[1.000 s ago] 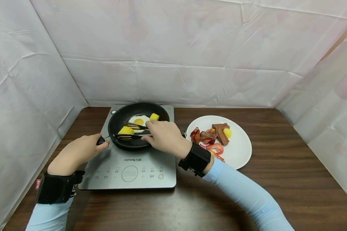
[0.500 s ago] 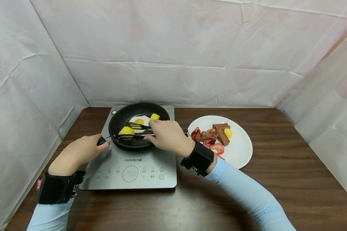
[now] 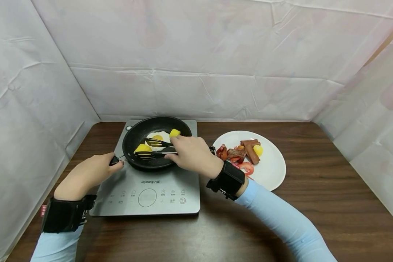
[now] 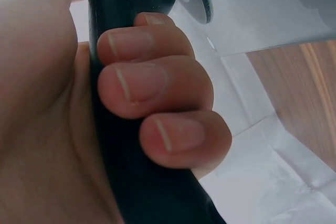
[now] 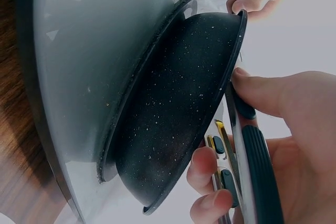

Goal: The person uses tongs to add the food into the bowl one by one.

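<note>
My left hand (image 3: 85, 174) grips the black handle (image 4: 163, 198) of a frying pan (image 3: 134, 133), fingers curled round it in the left wrist view. In the pan lie a fried egg (image 3: 164, 135), a yellow corn chunk (image 3: 142, 147) at the near left and a smaller yellow piece (image 3: 175, 132) at the far right. My right hand (image 3: 194, 154) holds metal tongs (image 5: 256, 163) with black grips, thumb on one arm and fingers round the other. Their slotted black ends are spread apart, one over the egg and one at the corn chunk's near side.
The pan stands on a silver induction cooktop (image 3: 118, 205) with a touch panel. To the right, a white plate (image 3: 275, 160) bears meat pieces, shrimp and a yellow ball, partly behind the right wrist. White sheeting (image 3: 196, 94) walls the wooden table (image 3: 327, 189).
My right hand and the tongs have shifted slightly to the right, their ends still spread over the pan. My left hand keeps its hold on the handle; the food lies as before.
</note>
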Action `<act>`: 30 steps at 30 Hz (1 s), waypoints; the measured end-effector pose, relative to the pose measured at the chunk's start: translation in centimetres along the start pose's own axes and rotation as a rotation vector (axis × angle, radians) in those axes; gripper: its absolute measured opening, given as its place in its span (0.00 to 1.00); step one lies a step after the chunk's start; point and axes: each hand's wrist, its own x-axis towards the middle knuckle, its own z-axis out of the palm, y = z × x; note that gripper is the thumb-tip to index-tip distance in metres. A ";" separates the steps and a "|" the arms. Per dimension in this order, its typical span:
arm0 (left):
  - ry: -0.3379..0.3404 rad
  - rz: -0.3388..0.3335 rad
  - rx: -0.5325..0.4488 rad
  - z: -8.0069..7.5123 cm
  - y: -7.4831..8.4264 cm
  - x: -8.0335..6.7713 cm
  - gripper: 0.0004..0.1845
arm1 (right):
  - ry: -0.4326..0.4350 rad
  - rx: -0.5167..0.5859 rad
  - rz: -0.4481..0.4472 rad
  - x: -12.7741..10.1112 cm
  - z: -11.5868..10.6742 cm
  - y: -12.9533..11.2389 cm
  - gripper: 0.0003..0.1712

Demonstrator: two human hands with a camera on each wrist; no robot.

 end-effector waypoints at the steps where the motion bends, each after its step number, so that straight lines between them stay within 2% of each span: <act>1: 0.000 0.000 0.001 0.0 0.0 0.0 0.40 | -0.002 -0.001 0.001 0.0 0.0 0.0 0.23; 10: 0.005 -0.001 -0.015 0.0 -0.1 0.0 0.39 | 0.005 0.011 0.013 -0.4 -0.1 0.3 0.28; 24: 0.003 0.015 0.006 0.1 -0.4 0.0 0.40 | 0.035 0.036 0.050 -1.7 -1.0 1.1 0.28; 30: 0.001 -0.004 0.000 0.0 -0.4 0.1 0.39 | 0.041 0.062 0.078 -2.5 -1.3 1.6 0.29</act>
